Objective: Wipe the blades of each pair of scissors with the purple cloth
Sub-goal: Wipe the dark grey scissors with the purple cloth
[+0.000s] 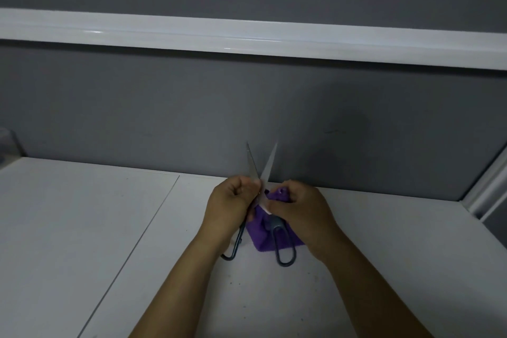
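White laminate tabletop (82, 228), grey wall behind. My left hand (229, 207) is closed around the steel scissors with dark loop handles (285, 247), blades spread and pointing up. My right hand (301, 214) pinches the crumpled purple cloth (260, 239) at the pivot. Risk: thin cloth bunching, an edge nicking my fingers.

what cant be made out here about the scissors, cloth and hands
Head view only:
- Pivot of the open grey-handled steel scissors: covered by the left hand and right hand.
- Most of the crumpled purple cloth: behind the hands and handles.
- Transparent object: cut off by the left edge.
- Other scissors: none in view.
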